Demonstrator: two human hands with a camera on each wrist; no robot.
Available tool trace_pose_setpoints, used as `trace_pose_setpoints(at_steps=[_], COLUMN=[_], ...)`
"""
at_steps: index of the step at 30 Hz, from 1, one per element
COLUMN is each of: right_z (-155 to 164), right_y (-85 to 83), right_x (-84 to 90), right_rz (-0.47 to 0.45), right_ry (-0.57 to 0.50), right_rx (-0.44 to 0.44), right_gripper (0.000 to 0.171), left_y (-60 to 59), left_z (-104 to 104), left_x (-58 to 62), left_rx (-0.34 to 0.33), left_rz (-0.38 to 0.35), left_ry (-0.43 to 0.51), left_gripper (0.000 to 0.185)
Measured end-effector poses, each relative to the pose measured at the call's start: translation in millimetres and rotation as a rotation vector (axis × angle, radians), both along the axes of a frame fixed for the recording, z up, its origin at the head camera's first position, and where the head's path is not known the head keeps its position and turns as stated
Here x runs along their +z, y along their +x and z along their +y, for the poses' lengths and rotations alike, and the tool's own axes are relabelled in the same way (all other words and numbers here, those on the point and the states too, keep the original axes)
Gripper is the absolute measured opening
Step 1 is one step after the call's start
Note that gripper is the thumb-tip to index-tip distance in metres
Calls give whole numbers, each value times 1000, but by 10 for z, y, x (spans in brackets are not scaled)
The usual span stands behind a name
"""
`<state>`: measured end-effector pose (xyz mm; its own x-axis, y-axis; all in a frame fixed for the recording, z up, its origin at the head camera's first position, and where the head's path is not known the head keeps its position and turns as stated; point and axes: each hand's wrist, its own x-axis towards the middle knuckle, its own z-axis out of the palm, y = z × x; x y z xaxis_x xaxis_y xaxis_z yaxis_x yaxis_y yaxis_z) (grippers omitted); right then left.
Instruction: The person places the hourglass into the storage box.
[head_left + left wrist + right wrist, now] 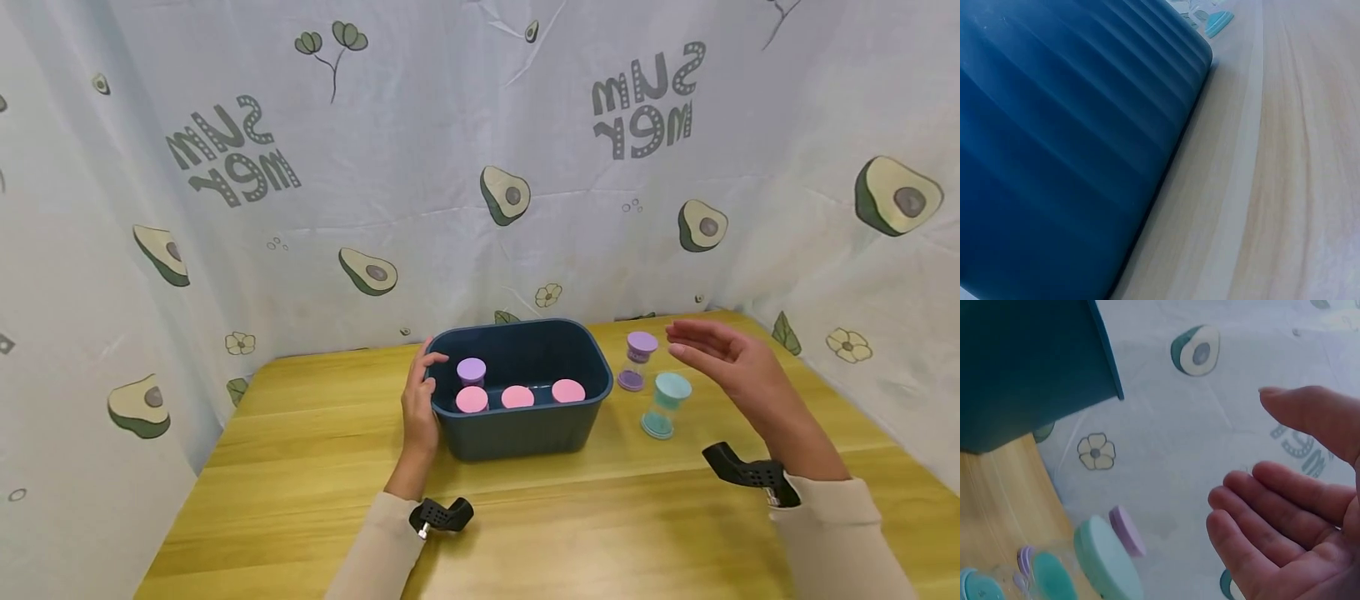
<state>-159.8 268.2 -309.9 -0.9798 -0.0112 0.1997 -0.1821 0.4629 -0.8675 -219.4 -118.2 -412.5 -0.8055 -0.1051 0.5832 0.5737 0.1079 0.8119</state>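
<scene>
A dark blue bin [517, 437] stands on the table, its ribbed wall [1085, 137] filling much of the left wrist view. My left hand [418, 408] grips its left rim, fingers bent over the edge. Inside are a purple-capped sand timer [471, 368] and three pink-capped ones, including a pink cap [517, 397]; their lower parts are mostly hidden. To the bin's right stand a purple sand timer [637, 358] and, nearer me, a teal sand timer [666, 404]. My right hand [731, 362] hovers just right of these two, palm facing them, thumb apart from the fingers, holding nothing.
The wooden table [315, 467] runs back to a pale curtain [435, 167] printed with avocados, which also hangs along both sides. Black wrist mounts [442, 515] sit on both forearms.
</scene>
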Motion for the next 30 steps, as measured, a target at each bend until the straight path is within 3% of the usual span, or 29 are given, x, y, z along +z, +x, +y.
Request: trace_pose_setpoints(at_steps=[19, 30], right_z=[217, 305], right_y=[-98, -120], right_x=[-184, -332], right_rz=[5, 17], right_ry=[26, 49], right_rx=[47, 99], right_gripper=[46, 46], left_y=[-29, 24], left_z=[6, 8], left_x=[3, -27], left_rx=[-21, 8], left_rz=[-7, 16], left_ry=[9, -9], left_gripper=[40, 39])
